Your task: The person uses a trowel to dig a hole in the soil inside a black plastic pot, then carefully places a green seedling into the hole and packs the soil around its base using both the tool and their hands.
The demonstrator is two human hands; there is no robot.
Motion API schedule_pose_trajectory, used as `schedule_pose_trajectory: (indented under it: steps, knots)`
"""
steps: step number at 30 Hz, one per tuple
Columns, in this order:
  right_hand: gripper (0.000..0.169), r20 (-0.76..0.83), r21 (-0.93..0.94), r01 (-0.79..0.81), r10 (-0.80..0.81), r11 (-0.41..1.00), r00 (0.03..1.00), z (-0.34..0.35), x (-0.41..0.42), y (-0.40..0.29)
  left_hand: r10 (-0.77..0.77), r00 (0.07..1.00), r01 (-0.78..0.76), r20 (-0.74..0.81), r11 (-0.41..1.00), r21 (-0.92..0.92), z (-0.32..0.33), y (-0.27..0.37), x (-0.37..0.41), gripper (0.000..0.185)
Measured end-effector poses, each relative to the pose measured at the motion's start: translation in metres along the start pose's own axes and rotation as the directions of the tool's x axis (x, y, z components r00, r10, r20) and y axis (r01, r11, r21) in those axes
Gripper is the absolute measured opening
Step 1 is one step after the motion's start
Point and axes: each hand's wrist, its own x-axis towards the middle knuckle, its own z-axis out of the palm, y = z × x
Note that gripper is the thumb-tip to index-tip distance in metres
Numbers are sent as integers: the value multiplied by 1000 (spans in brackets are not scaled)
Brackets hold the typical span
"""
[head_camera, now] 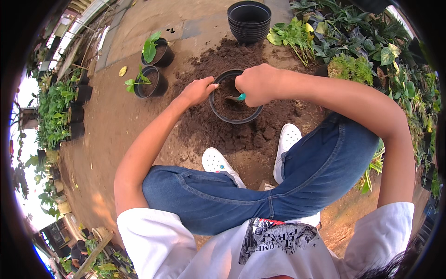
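A round black plastic pot [236,122] partly filled with dark soil [223,101] stands on the ground before my feet. My left hand [199,90] grips its left rim, thumb at the inner side. Over the right part of the pot, my right hand [259,84] is closed on the teal handle of a small hand trowel [240,97]. The trowel's blade dips into the soil, so its tip is hidden. Loose dark soil [205,132] lies heaped around the pot.
A stack of black pots [249,26] stands beyond the soil. Two potted seedlings, a nearer one [151,82] and a farther one [158,52], are at the left. Uprooted leafy plants [294,38] lie at the right, beside dense potted foliage [352,68]. My white clogs [219,162] flank the near soil.
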Motion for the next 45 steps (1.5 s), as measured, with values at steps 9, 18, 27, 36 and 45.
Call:
schedule_pose_trajectory:
  steps: [9, 18, 27, 36, 45]
  knots:
    - [26, -85, 96, 0, 8, 995, 996, -5, 1, 5, -9, 1000, 9, 9, 1000, -17, -1, 1, 0, 32]
    - [31, -24, 23, -203, 204, 979, 979, -1, 6, 21, 13, 1000, -13, -10, 1000, 5, 0, 1, -3, 33]
    - [29, 30, 26, -135, 135, 990, 990, 9, 9, 15, -7, 1000, 7, 8, 1000, -13, -2, 4, -1, 33]
    - [24, -134, -49, 41, -47, 998, 990, 5, 4, 14, -13, 1000, 13, 2, 1000, 5, 0, 0, 0, 33]
    - [24, -56, 19, -172, 173, 985, 983, -15, 5, 22, 5, 1000, -5, -3, 1000, 2, 0, 0, -1, 33]
